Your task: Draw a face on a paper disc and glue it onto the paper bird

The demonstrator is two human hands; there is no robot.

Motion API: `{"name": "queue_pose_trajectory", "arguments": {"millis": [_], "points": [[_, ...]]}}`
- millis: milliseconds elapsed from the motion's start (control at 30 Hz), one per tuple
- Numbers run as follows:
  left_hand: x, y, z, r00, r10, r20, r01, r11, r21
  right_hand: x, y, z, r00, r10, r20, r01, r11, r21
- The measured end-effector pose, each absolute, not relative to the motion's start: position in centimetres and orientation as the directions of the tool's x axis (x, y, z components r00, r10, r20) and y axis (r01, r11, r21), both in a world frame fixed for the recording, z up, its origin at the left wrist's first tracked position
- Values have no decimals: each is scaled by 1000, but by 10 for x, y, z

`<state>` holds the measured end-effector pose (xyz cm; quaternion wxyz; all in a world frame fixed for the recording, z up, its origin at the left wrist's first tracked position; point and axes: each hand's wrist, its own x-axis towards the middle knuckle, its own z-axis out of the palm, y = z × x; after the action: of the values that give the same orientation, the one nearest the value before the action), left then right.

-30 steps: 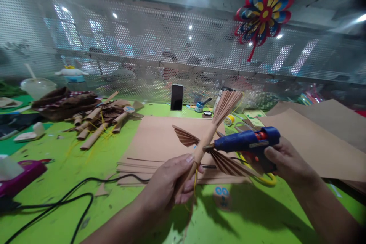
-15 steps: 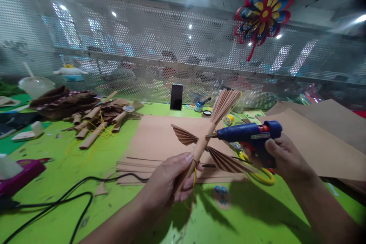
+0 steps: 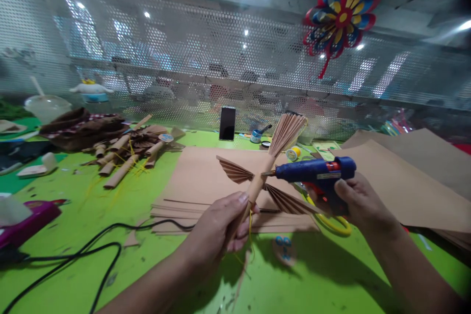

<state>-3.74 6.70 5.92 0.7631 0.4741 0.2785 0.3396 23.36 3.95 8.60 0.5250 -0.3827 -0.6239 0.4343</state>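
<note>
My left hand is closed round the lower end of a brown paper bird figure, a rolled tube with pleated wings and a pleated fan tail. Yellow string hangs from it below my fingers. In my right hand is a blue hot glue gun, held by its handle. The gun's metal nozzle points left and meets, or nearly meets, the tube between the wings. Beneath the figure hangs a round brown tag with blue marks; whether it is tied to the string I cannot tell.
Stacked brown paper sheets lie behind my hands, with yellow-handled scissors at their right. Several finished paper figures are piled at left. A black cord runs from a purple power strip. A phone stands at the back.
The glue gun and my right hand have shifted slightly left. The paper bird has moved a little left with my left hand, and its grip is unchanged.
</note>
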Motion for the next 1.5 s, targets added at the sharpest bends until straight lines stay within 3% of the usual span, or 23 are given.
{"name": "queue_pose_trajectory", "arguments": {"millis": [367, 900, 1033, 1300, 1400, 1500], "points": [[-36, 69, 60, 590, 802, -93, -183, 246, 952, 238, 38, 84, -197, 911, 362, 135, 391, -910], [-36, 63, 66, 545, 824, -153, -152, 277, 949, 233, 38, 89, -286, 881, 377, 226, 444, -867], [-37, 66, 62, 544, 827, -140, -198, 289, 937, 239, 36, 90, -228, 897, 380, 242, 430, -870], [-46, 77, 68, 446, 895, -27, -403, 227, 886, 238, 42, 89, 63, 908, 415, 57, 412, -909], [-49, 82, 73, 369, 929, -13, -488, 205, 848, 237, 55, 86, 136, 904, 406, 153, 385, -910], [-53, 87, 76, 327, 945, 4, -528, 179, 830, 234, 74, 83, 172, 879, 445, 421, 343, -840]]}}
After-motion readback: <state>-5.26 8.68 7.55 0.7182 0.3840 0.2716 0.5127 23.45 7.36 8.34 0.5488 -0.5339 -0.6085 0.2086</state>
